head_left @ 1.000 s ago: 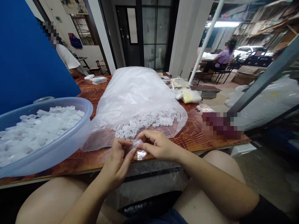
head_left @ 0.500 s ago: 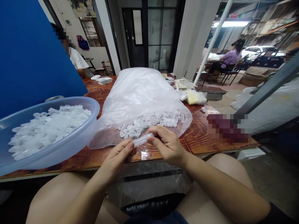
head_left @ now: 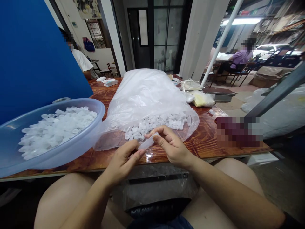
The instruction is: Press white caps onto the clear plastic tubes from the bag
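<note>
My right hand (head_left: 172, 145) pinches a small clear plastic tube (head_left: 148, 143) near the front edge of the wooden table (head_left: 205, 140). My left hand (head_left: 124, 160) touches the tube's lower left end with its fingertips. Just behind my hands lies a large clear plastic bag (head_left: 145, 95) with several small white caps (head_left: 154, 124) spilling at its open mouth. A pale blue basin (head_left: 71, 148) full of white caps sits at the left.
A blue panel (head_left: 30, 54) stands behind the basin. Small bags (head_left: 200, 98) and a box (head_left: 109, 82) lie farther back on the table. A person in white sits at the far left, another in purple at the back right. A grey metal beam (head_left: 276, 95) slants on the right.
My hands have drawn slightly apart and the tube now shows between them, held by my right hand and tilted up to the right. The view has shifted a little.
</note>
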`<state>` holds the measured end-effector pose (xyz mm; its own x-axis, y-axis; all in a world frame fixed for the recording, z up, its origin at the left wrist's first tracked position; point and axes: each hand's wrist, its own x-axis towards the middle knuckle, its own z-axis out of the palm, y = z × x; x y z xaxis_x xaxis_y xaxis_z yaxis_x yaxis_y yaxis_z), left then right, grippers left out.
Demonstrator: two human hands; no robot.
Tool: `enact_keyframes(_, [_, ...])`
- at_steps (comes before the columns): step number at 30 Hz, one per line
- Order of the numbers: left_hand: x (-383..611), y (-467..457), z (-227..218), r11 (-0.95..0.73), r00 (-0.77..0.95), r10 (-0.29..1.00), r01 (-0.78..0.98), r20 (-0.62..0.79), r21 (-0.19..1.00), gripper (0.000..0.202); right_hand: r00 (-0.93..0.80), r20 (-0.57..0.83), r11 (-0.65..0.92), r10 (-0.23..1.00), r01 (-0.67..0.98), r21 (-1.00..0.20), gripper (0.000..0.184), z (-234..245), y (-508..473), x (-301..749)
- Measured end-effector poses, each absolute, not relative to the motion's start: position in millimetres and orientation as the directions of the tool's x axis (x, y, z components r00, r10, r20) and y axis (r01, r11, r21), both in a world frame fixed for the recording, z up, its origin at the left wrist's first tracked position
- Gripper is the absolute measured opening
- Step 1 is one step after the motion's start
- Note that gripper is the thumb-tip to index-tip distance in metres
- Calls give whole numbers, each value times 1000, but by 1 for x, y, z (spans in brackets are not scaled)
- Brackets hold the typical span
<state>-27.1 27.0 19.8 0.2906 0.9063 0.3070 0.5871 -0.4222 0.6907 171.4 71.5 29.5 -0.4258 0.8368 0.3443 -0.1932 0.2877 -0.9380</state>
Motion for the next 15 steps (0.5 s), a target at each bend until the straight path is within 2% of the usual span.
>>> enact_keyframes(2, [-38,36,24,-399,320,912,545,257,737,27,-425,384,313,820,-229,-922,26,35,72,174])
enact_keyframes(4, [-50,52,28,-347,263,937,623,230,701,22,-449,389,276,805,-297,-914,24,39,71,175])
enact_keyframes(6, [-59,72,29,-199,99,975,792,200,577,19,-500,380,218,778,-352,-910,26,37,67,172])
enact_keyframes(8, [-63,93,27,-8,-74,980,914,185,406,25,-572,334,148,749,-347,-926,29,30,57,165])
enact_keyframes(10, [-63,111,22,88,-161,966,940,202,328,38,-644,251,100,723,-262,-960,29,18,43,155])
enact_keyframes(12, [-61,124,17,141,-205,960,943,192,300,46,-704,166,121,690,-113,-986,24,3,28,144])
enact_keyframes(15, [-57,140,12,190,-241,959,935,146,301,39,-789,-77,47,610,132,-990,29,-18,12,132])
